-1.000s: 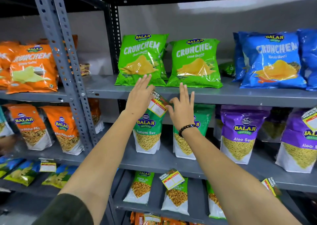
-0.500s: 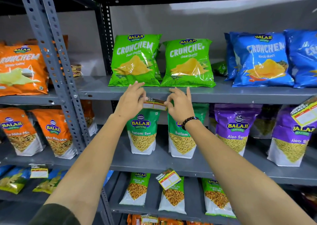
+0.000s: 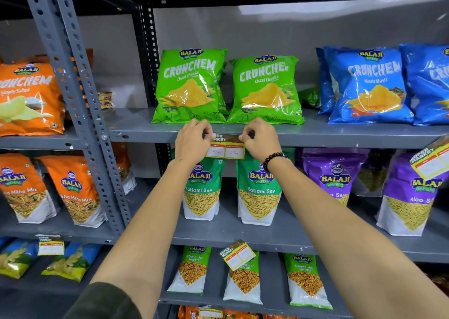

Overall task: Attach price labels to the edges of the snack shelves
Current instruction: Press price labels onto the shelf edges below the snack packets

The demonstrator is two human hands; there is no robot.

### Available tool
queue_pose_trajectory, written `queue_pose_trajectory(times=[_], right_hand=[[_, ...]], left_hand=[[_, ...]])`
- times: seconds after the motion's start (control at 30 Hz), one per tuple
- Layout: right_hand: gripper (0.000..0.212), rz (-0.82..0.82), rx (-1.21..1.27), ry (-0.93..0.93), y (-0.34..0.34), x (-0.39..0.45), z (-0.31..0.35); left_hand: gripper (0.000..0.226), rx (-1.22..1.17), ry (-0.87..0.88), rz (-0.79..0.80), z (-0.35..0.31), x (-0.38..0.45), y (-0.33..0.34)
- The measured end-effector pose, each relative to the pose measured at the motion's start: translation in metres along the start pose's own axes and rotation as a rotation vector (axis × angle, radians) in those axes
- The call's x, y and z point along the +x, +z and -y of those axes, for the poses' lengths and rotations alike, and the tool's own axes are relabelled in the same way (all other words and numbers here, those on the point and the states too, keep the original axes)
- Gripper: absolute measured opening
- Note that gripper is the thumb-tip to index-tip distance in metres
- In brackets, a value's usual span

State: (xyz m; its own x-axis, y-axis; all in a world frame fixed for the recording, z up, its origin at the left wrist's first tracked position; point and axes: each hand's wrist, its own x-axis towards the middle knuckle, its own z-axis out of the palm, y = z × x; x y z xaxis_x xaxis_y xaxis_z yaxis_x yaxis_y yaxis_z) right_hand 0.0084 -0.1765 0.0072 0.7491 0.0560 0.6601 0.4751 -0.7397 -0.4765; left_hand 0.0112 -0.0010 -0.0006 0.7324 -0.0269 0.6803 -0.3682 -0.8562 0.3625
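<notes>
Both hands are now curling into pinches at the label's top corners, where a second ago the fingers were fanning open against the shelf edge and the label was hanging crooked; it is now sitting level. Going left to right: the left hand is closing thumb and bent fingers on the upper left corner of the price label, and the right hand, wearing a beaded bracelet, is pinching the upper right corner the same way. Holding both corners is probably keeping the label straight while its top strip is being pressed to the front lip of the grey shelf, so the printed prices are hanging just below the lip, centred under the two green Crunchem bags.

For room, the lip is running bare to either side of the hands, with the slotted upright well off to the left. Fingertips are sitting just in front of the green bags' bottom seams, so any upward slide is risking a nudge. Below, the Ratlami Sev pouches are standing behind the label's lower edge; whether they are touching it cannot be told. Further right, another label is hanging tilted
</notes>
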Motion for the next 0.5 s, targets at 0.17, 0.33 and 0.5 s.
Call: queue_pose_trajectory(times=[0.17,0.33,0.5], right_hand=[[0.017,-0.031,-0.011,0.031,0.002,0.001,0.005],[0.024,-0.087,-0.001,0.02,0.009,-0.003,0.002],[0.043,-0.121,-0.042,0.047,0.017,0.002,0.001]], left_hand=[[0.006,0.034,-0.023,-0.036,-0.002,0.0,0.003],[0.03,-0.011,-0.044,-0.059,-0.003,-0.001,0.004],[0.045,0.021,-0.078,-0.098,-0.005,0.001,0.009]])
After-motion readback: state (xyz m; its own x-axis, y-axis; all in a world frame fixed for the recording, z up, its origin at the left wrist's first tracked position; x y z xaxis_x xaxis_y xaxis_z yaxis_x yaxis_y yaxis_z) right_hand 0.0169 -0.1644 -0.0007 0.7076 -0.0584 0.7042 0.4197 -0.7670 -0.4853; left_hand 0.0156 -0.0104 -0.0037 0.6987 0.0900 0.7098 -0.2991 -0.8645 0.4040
